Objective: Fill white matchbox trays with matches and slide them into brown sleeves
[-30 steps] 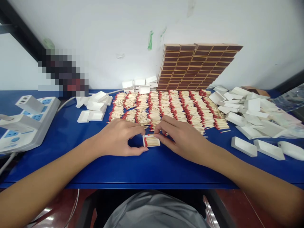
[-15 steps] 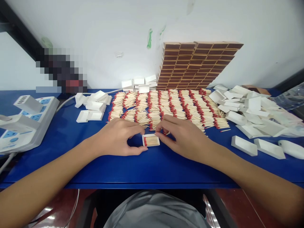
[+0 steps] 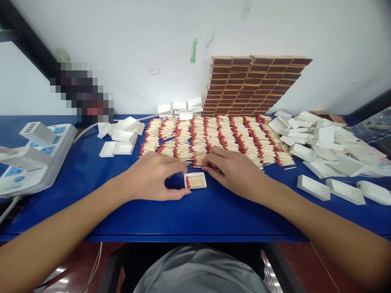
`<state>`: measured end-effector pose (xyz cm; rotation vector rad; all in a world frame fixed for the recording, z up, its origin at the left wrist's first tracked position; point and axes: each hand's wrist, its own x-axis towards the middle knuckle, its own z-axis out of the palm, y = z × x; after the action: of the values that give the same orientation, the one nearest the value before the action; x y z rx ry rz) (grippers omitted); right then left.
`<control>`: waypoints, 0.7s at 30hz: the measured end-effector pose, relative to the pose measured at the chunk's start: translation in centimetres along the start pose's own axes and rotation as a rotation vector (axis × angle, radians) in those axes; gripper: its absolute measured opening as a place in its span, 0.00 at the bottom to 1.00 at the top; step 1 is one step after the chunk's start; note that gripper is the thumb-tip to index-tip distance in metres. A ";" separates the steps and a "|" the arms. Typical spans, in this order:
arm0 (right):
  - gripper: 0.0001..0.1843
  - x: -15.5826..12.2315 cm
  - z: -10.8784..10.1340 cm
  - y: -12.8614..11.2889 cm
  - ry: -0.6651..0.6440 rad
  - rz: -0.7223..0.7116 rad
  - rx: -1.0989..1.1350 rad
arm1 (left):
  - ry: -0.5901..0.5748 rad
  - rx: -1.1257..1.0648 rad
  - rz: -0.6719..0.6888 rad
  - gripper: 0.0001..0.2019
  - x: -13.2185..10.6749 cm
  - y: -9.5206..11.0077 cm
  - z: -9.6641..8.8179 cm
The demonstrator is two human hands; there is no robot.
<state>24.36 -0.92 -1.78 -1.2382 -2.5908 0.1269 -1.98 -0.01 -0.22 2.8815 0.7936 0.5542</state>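
Observation:
A small white matchbox tray point(image 3: 199, 187) lies on the blue table with red-headed matches point(image 3: 197, 180) inside, their heads to the left. My left hand point(image 3: 154, 177) grips the tray's left end between thumb and forefinger. Just beyond the tray's right corner, my right hand point(image 3: 236, 169) has its fingertips drawn together at the near edge of the match rows point(image 3: 198, 134). Whatever lies between those fingertips is hidden.
Stacked matchboxes point(image 3: 256, 87) lean at the wall. White trays lie in a left group point(image 3: 124, 136), a back group point(image 3: 180, 108) and a large right heap point(image 3: 324, 134). Two trays point(image 3: 313, 187) and a white mouse point(image 3: 374, 192) sit front right. A power strip point(image 3: 55, 167) stands left.
My right hand has moved off the tray's right end, slightly away from me to the match rows, its fingertips closing. My left hand stays on the tray.

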 end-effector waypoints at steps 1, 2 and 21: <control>0.09 0.0 0.0 0.0 -0.002 0.002 -0.003 | 0.004 0.001 0.004 0.12 0.0 0.0 0.0; 0.09 0.1 0.0 0.0 -0.006 0.003 -0.009 | 0.007 0.002 0.009 0.12 0.0 0.0 0.0; 0.10 0.3 -0.3 0.0 -0.073 0.016 -0.096 | -0.003 -0.004 0.008 0.13 0.0 -0.1 0.0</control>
<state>24.23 -0.68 -1.45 -1.3108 -2.6785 0.0518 -1.97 0.06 -0.23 2.8820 0.7799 0.5521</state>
